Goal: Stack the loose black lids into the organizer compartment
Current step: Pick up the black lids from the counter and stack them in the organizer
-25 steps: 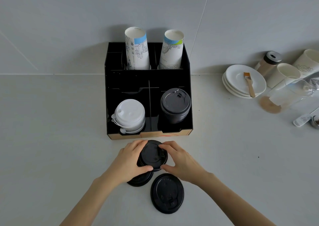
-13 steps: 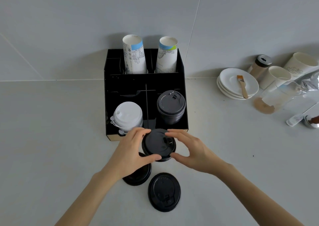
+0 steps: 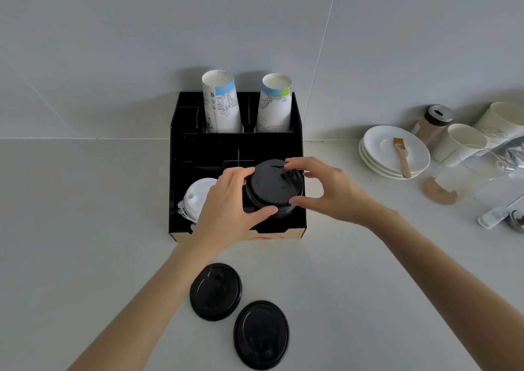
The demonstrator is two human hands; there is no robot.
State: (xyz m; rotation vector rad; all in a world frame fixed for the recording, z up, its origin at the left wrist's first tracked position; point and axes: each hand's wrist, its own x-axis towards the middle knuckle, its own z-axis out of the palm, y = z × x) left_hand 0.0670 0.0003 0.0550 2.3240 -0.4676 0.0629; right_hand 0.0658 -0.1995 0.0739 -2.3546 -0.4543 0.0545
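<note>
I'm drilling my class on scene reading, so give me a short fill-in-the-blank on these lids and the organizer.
1. Both hands, left and right, hold a round black plastic lid over the black organizer's front ____ compartment.
2. ____ loose black lids, one beside the other, lie on the pale counter.
3. The front left compartment holds a stack of ____ lids.
4. A wooden-handled brush rests on stacked white ____.

Missing words: right; two; white; saucers

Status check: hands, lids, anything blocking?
Both hands on black lid over right front compartment. Two lids loose on counter. Nothing blocking.
</note>
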